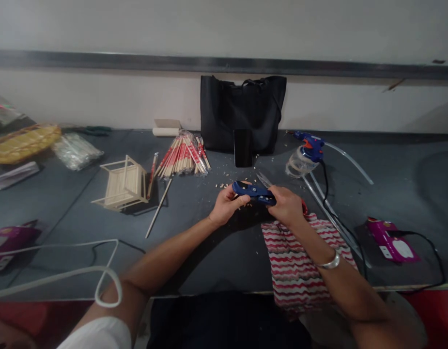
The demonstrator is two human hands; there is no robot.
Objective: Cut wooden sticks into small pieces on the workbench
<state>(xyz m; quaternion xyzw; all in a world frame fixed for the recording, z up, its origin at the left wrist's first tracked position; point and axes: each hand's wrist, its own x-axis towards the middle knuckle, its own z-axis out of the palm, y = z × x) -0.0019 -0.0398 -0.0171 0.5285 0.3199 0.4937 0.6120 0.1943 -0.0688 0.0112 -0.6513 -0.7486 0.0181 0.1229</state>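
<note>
Over a flat dark grey desk (209,264), the left hand (223,207) and right hand (287,206) are closed around opposite ends of a long dark-blue hand tool (255,192), where a slipping grip could drive either onto the pointed silver metal blade (263,180) beside it.

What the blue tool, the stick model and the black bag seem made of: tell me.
Blue tool: likely hard plastic outside, smooth, with pale round spots that may be metal.
Stick model: probably bare wood; it looks pale, matte and unpainted.
Black bag: perhaps leather or imitation, given its smooth, dull sides.
</note>
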